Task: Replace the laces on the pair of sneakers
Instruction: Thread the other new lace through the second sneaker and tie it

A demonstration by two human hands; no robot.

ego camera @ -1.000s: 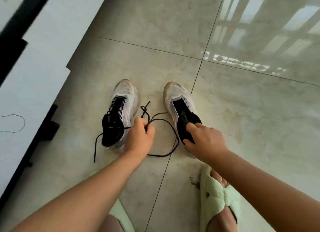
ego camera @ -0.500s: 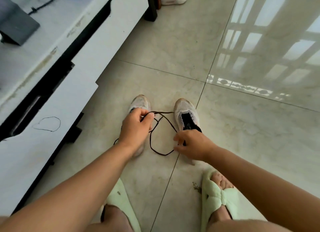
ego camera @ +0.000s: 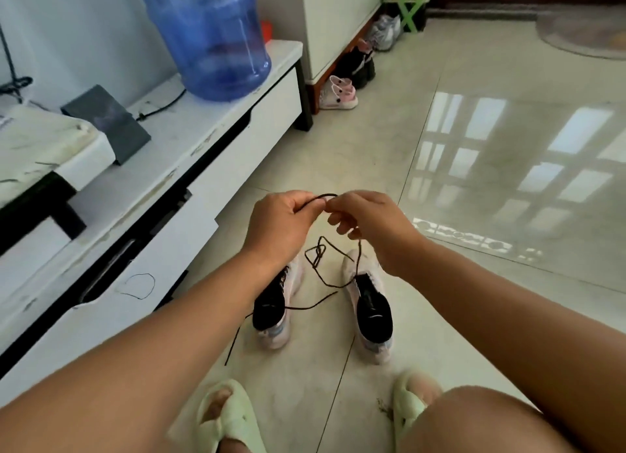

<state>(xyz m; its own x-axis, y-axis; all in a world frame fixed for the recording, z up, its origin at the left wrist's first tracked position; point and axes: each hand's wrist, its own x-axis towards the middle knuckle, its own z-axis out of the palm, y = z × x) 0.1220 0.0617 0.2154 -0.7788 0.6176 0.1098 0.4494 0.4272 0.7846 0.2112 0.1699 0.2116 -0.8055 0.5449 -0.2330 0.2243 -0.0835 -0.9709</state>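
Note:
Two white sneakers with black tongues stand side by side on the floor tiles. The left sneaker (ego camera: 272,312) keeps a black lace in its eyelets, one end trailing toward me. The right sneaker (ego camera: 371,308) shows an open black tongue. A loose black lace (ego camera: 323,269) hangs above and between them, tangled in a small loop. My left hand (ego camera: 283,224) and my right hand (ego camera: 367,224) are raised above the shoes, fingertips nearly touching, both pinching that lace near its top.
A low white TV cabinet (ego camera: 162,188) runs along the left, bearing a blue water jug (ego camera: 210,35) and a grey box (ego camera: 106,122). More shoes (ego camera: 338,91) line the far wall. My feet in green slippers (ego camera: 230,418) rest just behind the sneakers.
Both hands rose from the sneakers and came together, lifting the loose lace off the floor. My right hand left the right sneaker's tongue. The camera tilted up.

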